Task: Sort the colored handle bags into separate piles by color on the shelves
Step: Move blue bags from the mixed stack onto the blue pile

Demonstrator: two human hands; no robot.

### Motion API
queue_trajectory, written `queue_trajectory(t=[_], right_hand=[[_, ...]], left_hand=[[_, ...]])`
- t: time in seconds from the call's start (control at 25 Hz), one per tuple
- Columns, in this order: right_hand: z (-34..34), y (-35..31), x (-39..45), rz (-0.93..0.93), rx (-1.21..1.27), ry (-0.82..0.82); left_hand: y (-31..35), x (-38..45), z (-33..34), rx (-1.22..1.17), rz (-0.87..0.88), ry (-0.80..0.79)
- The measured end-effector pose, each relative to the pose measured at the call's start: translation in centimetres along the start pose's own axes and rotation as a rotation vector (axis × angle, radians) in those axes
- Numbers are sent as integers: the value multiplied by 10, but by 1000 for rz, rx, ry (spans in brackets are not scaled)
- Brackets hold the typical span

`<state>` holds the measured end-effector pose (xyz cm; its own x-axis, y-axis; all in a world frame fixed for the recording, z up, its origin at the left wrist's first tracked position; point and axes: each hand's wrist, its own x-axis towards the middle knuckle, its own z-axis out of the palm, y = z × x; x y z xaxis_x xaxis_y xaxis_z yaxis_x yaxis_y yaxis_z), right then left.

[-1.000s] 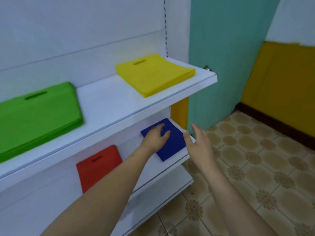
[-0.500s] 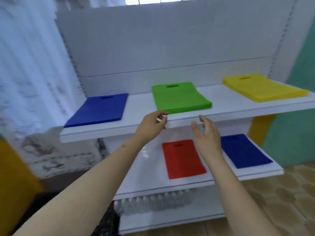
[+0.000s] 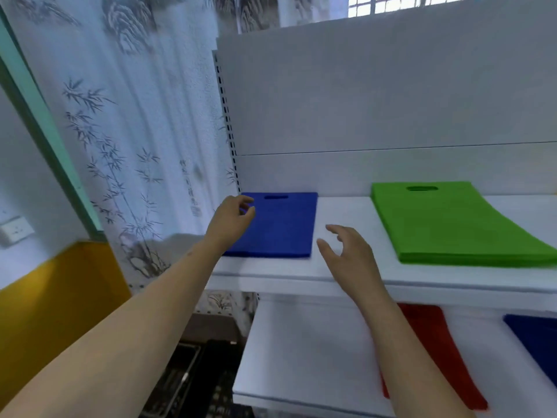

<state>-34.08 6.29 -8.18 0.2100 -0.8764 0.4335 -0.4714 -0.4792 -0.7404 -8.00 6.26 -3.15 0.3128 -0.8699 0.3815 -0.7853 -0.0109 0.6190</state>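
Observation:
A blue pile of handle bags lies flat at the left end of the upper white shelf. A thicker green pile sits to its right. My left hand hovers over the blue pile's left edge, fingers curled, holding nothing. My right hand floats over the bare shelf between the two piles, fingers spread and empty. On the lower shelf a red bag lies partly behind my right forearm, and a second blue bag shows at the right edge.
The white back panel rises behind the shelves. A curtain with a bamboo print hangs to the left, beside a yellow and white wall with a socket. Dark crates stand on the floor below.
The view has swung left, from the shelf's right end to its left end. My left hand left the lower blue bag; both hands rose to the upper shelf, at the blue pile.

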Motion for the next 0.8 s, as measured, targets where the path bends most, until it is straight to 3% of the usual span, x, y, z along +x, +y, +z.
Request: queue_trajectory(t=[0.2,0.4,0.68,0.8], right_hand=[[42,10,51,-22,-124,-197],[55,15,68,-30,-449,-316],[56,12,65,3,-511,-330],[57,7,65,18,-470,-288]], left_hand=[[-65,76,3,115,-80,-38],[-104,128,18,293,-31,-186],[-130,175,32,521,8,-327],[-135,172,39,435,21,-247]])
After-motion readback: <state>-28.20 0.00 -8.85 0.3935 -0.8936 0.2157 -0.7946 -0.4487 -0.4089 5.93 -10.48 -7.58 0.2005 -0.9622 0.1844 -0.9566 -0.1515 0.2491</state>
